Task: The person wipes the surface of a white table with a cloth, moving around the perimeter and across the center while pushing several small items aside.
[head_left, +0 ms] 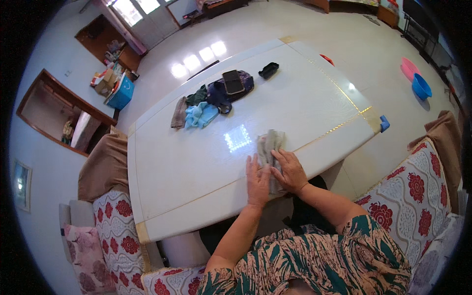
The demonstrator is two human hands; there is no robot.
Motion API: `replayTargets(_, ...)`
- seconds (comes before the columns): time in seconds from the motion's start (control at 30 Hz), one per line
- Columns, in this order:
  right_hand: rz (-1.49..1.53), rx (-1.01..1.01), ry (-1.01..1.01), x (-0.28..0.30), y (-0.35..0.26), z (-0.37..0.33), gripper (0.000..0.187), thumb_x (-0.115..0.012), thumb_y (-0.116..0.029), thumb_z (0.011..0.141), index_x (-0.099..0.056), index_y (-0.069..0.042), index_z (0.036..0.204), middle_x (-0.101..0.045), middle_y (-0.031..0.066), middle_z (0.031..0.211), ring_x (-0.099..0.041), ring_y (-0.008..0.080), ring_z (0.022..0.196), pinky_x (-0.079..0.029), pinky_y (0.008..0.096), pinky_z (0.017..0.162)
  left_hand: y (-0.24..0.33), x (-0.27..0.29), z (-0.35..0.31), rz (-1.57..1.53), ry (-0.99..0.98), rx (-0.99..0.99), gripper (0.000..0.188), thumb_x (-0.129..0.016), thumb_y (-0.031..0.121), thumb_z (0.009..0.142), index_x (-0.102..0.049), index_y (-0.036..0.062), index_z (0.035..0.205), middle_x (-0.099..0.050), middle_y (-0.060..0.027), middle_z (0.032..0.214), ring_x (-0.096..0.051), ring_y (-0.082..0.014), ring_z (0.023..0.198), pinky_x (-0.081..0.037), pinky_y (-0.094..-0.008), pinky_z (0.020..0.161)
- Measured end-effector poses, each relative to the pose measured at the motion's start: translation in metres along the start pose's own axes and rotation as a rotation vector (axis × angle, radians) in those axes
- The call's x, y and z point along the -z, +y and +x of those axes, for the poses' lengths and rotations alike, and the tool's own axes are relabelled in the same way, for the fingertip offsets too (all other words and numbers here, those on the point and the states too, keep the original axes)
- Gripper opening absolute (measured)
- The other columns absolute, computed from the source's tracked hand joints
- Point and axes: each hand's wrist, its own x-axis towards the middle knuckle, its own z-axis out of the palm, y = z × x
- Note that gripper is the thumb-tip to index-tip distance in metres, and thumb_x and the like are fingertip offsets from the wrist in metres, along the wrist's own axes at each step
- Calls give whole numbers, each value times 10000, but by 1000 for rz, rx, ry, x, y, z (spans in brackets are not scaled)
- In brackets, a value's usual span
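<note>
From where I sit, the white table (314,105) is the biggest thing in my view, and its glossy top is my first worry: anything loose could skate across it, and the near edge is close to the work. The floral sofa (408,189) crowds that near side and could limit how far an elbow swings back. On the floor, well off, I have a blue crate (121,93), then a blue basin (421,86) and a pink basin (409,69), none in the way. Across the table, the light-blue garment (201,114) lies against darker fabrics (221,93); a long forward push could run into them. The grey-beige cloth (270,146) sits at the near edge, its lower end close to the rim, so a careless pull toward the body might drop it. The left hand (257,184) is spread along its left side, closed on nothing; the right hand (291,172) lies over it, fingers slightly bent, and I can't tell whether they pinch a fold. Smallest, a phone-like dark rectangle (233,82) rests on the fabrics and could slide if they were dragged
</note>
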Motion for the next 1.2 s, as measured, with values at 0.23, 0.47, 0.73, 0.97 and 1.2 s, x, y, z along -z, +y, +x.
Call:
replayTargets(0.23,-115,-36,-282,-21,-43,6,691,-654,-277,778,-412,-85,1396,-422,179,1410,-418,373,1261,-322,534,981,-52,95,-15,946,156,-164,383,-568,146,895,-555,41,1263,-489,-165,1355,-437,-353,1232,-325,-455,1060)
replayTargets(0.47,-115,272,-232,-35,-23,35,432,-537,-101,804,-555,-79,1236,-572,115,1222,-550,286,1032,-441,423,806,-44,103,-25,1089,179,-171,410,-572,116,855,-566,83,1264,-488,-122,1366,-436,-340,1218,-333,-450,1054)
replayTargets(0.73,-809,-397,225,121,198,37,479,-590,-173,789,-549,-79,1258,-541,158,1285,-523,341,1085,-426,470,938,-26,92,-26,1107,171,-85,412,-548,122,871,-550,74,1280,-482,-120,1382,-427,-339,1245,-332,-456,1058)
replayTargets(0.97,-482,-139,182,51,96,14,549,-661,-165,724,-532,-9,1234,-573,172,1203,-554,332,1009,-464,482,818,-30,89,-25,1139,155,-73,425,-527,152,879,-537,81,1298,-471,-120,1395,-415,-341,1256,-322,-460,1060)
replayTargets(1.2,-9,353,-278,-70,-72,9,441,-515,-167,881,-538,-182,1322,-439,230,1391,-430,364,1267,-394,469,979,-37,94,-24,1122,182,-75,432,-531,133,863,-526,40,1284,-489,-133,1375,-421,-363,1240,-315,-474,1056)
